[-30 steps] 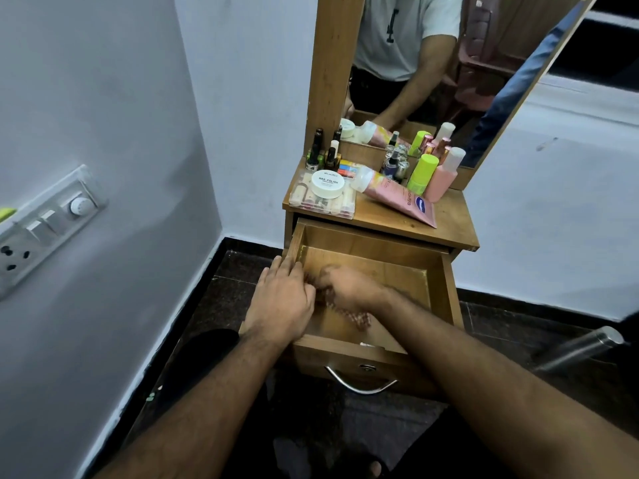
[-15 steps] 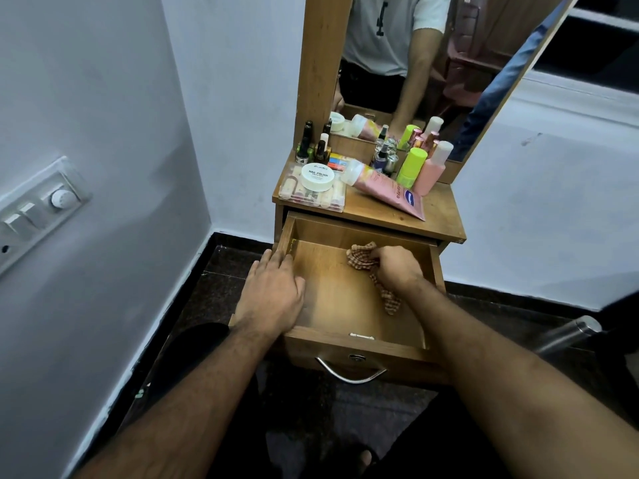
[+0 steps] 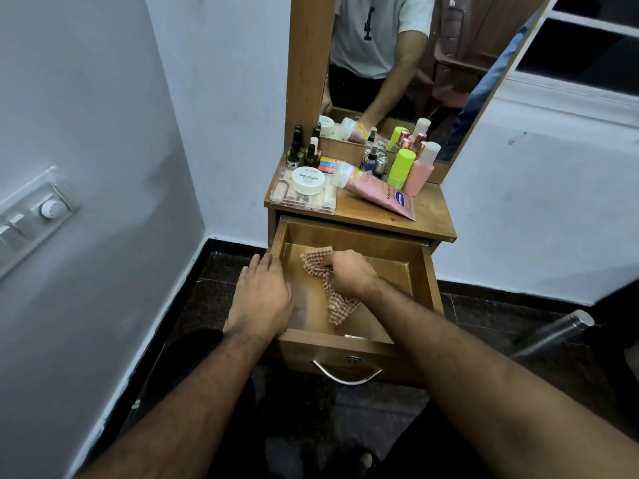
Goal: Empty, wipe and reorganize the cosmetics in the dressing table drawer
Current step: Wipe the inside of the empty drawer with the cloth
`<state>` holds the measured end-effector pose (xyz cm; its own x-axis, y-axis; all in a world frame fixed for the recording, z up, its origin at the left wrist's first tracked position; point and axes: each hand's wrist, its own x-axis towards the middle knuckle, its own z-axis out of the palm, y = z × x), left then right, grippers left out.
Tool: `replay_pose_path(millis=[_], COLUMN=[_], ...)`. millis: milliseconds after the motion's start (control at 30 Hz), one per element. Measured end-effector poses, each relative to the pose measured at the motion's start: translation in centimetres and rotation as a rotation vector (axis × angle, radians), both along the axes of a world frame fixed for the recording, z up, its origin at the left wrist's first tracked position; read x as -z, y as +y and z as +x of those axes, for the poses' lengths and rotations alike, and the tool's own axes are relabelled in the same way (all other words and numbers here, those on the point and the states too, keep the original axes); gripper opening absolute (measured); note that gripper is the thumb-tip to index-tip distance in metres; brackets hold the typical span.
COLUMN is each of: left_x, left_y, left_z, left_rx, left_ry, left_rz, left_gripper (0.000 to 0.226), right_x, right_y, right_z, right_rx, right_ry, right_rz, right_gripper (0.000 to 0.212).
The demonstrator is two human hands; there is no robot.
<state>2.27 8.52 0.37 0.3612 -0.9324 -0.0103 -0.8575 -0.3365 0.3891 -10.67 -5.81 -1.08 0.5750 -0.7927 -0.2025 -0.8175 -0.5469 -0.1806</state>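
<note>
On the counter [image 3: 428,216] behind the open drawer [image 3: 345,344] stand one clear box [image 3: 304,198] of small bottles, one white nail-polish tub [image 3: 308,180] atop it, one pink tube [image 3: 377,195] lying down, one lime bottle [image 3: 401,169] and one pink bottle [image 3: 422,171]. The dark little bottles by the mirror [image 3: 432,63] are too crowded to count. Inside the drawer lies one checked cloth [image 3: 332,299], with two hands at the drawer: left grip [image 3: 262,299], right grip [image 3: 349,273].

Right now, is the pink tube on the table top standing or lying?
Lying. The pink tube rests on its side on the table top, white cap pointing left.
</note>
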Motion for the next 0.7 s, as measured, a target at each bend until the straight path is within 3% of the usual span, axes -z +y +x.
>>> replay_pose_path(millis=[133, 333, 600, 700], left_x=[0.3, 0.6, 0.5, 0.6], left_y=[-0.1, -0.1, -0.2, -0.2], left_z=[0.2, 0.1, 0.2, 0.2], left_rx=[-0.003, 0.003, 0.007, 0.006], left_ry=[-0.011, -0.027, 0.051, 0.061], left_rz=[-0.005, -0.021, -0.06, -0.07], left_gripper=[0.056, 0.057, 0.057, 0.054], right_x=[0.4, 1.7, 0.4, 0.0], right_y=[-0.4, 0.4, 1.4, 3.7], right_z=[3.6, 7.3, 6.1, 4.5], right_rx=[0.083, 0.096, -0.184, -0.253], right_ry=[-0.133, -0.107, 0.086, 0.115], right_rz=[0.012, 0.023, 0.178, 0.274], right_gripper=[0.045, 0.03, 0.028, 0.017])
